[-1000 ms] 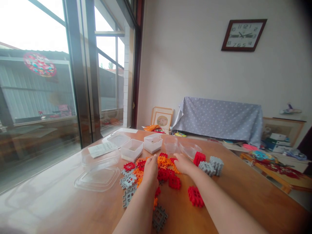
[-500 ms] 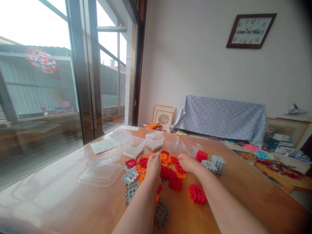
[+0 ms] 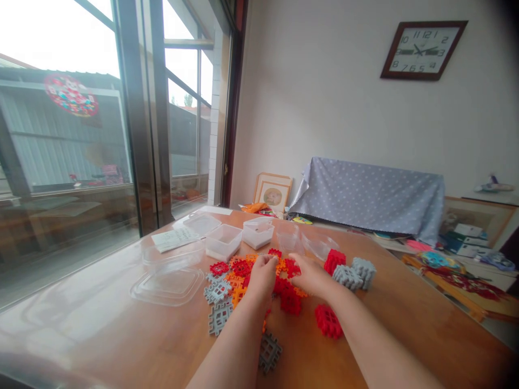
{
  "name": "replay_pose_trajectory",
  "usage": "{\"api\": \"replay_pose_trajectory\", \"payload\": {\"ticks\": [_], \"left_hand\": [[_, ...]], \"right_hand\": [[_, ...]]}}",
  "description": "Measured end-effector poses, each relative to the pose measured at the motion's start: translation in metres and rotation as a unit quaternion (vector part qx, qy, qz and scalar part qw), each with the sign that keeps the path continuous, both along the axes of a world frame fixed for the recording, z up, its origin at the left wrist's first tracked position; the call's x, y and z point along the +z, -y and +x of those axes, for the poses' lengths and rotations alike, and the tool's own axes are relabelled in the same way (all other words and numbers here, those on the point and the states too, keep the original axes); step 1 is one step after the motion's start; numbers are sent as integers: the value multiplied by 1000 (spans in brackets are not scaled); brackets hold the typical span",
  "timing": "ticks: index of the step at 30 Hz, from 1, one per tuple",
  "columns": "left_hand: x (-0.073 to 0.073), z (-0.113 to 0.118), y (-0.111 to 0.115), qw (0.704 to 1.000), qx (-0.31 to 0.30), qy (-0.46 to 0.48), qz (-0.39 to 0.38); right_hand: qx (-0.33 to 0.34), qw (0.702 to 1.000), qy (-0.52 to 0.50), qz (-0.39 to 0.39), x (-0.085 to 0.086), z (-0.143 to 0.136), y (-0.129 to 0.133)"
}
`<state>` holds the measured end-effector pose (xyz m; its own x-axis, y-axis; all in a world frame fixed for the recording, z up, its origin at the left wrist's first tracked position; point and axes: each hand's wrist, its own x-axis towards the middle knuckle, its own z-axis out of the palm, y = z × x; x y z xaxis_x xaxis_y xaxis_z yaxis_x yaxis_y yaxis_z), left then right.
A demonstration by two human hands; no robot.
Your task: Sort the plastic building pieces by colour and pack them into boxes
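My left hand is closed in a pinch over the loose pile; what its fingertips hold, if anything, is hidden. Beside it, my right hand has thumb and fingers apart near a red interlocking block. Orange interlocking blocks and more red ones lie mixed around both hands. Grey blocks spread along the pile's left side, and a darker grey block lies nearer me. To the right stand a red stack, two grey stacks and another red stack.
Behind the pile stand clear plastic boxes. Transparent lids lie at the left beside a paper sheet. More clear containers sit behind my right hand. The wooden table borders a large window on the left.
My left hand has moved slightly right over the pile. My right hand's thumb and fingers have spread from a closed pinch. The view has shifted a little.
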<state>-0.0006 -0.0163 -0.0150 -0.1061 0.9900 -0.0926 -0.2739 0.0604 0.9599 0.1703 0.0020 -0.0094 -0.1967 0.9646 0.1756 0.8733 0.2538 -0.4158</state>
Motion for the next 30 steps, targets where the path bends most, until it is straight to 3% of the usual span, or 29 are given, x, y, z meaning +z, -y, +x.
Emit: {"api": "replay_pose_trajectory", "payload": {"ticks": [4,10,13,19,26,30], "left_hand": [[4,1,4,1000,-22,7,5],[2,3,7,989,-140,46,1],[-3,5,5,988,-146,56,-5],[-5,8,4,982,-175,67,-8],[-1,8,13,967,-250,49,10],[4,7,16,972,-231,33,6]], "right_hand": [[72,992,-35,95,16,-6,26],[124,983,-38,131,25,-10,55],[104,980,-57,160,22,-8,59],[4,979,-51,199,16,-1,61],[-3,984,-46,175,15,16,68],[-15,991,-59,121,14,42,82]]}}
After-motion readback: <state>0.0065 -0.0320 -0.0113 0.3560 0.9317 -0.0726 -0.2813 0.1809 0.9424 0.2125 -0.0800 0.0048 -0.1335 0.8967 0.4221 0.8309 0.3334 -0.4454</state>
